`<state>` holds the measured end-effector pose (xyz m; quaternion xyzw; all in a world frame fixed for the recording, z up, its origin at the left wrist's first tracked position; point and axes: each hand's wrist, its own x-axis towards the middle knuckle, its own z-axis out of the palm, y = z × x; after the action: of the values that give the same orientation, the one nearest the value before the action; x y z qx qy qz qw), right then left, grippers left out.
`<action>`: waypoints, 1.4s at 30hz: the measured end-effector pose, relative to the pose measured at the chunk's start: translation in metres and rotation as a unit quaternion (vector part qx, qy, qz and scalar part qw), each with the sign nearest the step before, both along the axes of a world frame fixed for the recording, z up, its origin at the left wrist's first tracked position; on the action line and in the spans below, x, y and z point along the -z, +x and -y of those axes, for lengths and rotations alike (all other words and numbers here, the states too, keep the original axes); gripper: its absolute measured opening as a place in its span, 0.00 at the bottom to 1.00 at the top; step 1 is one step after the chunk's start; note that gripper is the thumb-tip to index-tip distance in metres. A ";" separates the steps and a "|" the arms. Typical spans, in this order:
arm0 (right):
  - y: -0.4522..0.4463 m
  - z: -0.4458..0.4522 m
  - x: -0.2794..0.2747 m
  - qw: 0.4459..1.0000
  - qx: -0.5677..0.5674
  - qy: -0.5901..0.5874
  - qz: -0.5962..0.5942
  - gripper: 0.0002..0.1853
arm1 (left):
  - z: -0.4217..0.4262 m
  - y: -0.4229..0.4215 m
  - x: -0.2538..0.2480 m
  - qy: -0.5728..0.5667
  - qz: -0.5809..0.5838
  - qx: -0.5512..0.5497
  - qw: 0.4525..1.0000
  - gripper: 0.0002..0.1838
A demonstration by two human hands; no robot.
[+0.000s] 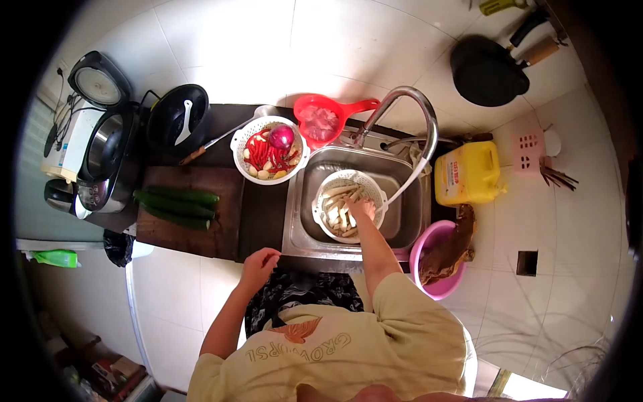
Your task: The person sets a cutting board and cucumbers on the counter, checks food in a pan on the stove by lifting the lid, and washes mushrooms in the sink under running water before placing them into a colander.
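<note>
My right hand (364,209) reaches into a white colander (317,218) inside the steel sink. Its fingers are among long, pale, finger-like food pieces (338,201) whose exact kind I cannot make out; the fingertips are partly hidden. A curved faucet (429,120) stands behind the sink, with a white streak like running water between its spout and the colander. In front of the counter edge, my left hand (261,264) hangs with curled fingers and nothing visible in it. Nearest to it is a dark cutting board (177,241) bearing green cucumber-like vegetables (177,206).
Left of the sink, another white colander (303,157) holds red chilies, garlic and a purple onion (281,137). Behind are a red strainer (348,109), a ladle and a black pot (201,110). An open rice cooker (104,151) stands left; a yellow jug (467,173) and pink basin (442,288) are right.
</note>
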<state>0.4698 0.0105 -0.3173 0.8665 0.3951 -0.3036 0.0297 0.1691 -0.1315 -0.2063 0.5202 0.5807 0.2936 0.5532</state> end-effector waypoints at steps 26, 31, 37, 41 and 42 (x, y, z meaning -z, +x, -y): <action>0.081 0.051 0.041 0.986 0.068 0.026 -0.152 0.24 | -0.021 0.016 0.010 -0.029 0.079 -0.077 0.993 0.06; 0.061 0.042 0.025 0.973 0.173 0.084 -0.127 0.22 | -0.015 0.010 0.014 -0.038 0.065 -0.071 0.995 0.06; 0.141 -0.010 -0.033 0.984 -0.064 0.167 -0.017 0.14 | -0.018 0.008 0.017 -0.027 0.092 -0.072 0.993 0.06; 0.165 -0.049 -0.049 0.984 -0.095 0.152 0.000 0.17 | -0.022 0.012 0.013 -0.020 0.102 -0.064 0.993 0.06; 0.170 -0.052 -0.047 0.975 -0.141 0.171 0.013 0.17 | -0.022 0.013 0.013 -0.019 0.104 -0.062 0.993 0.06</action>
<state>0.6394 0.0623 -0.2698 0.7984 0.5587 -0.2130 -0.0718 0.1824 -0.1092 -0.2197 0.4395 0.5568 0.3683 0.6010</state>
